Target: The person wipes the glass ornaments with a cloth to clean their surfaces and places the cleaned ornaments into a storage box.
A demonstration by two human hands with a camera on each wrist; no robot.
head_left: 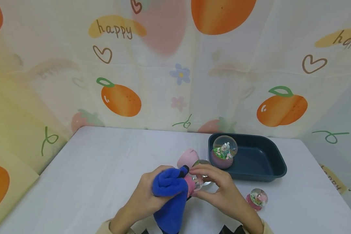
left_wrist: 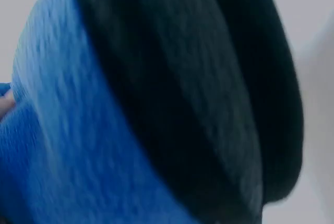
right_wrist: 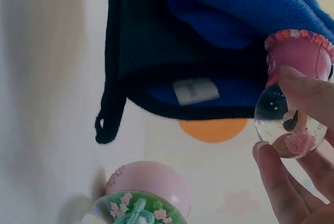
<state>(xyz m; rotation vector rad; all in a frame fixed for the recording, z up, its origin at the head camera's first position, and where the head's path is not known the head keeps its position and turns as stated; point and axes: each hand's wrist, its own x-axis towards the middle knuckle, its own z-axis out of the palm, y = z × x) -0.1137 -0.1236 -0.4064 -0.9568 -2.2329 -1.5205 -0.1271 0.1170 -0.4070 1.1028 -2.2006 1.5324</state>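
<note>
My left hand [head_left: 144, 191] grips a bunched blue towel [head_left: 171, 208] with black trim, which fills most of the left wrist view. A small white label [right_wrist: 196, 91] shows on it. My right hand [right_wrist: 292, 192] pinches the clear dome of a small snow globe [right_wrist: 308, 59] between thumb and fingers. The globe is upside down in the right wrist view, its pink base against the towel. Just behind the hands is a larger snow globe with a pale pink base [head_left: 188, 158], its dome partly hidden by my right fingers.
A dark blue tray [head_left: 260, 177] stands at the back right. At its left end a snow globe with a mauve base [head_left: 222, 162] leans. Near my right forearm, a small pink-based snow globe [head_left: 257, 199] lies tilted on the white table [head_left: 76, 188]. A fruit-print curtain [head_left: 158, 81] hangs behind.
</note>
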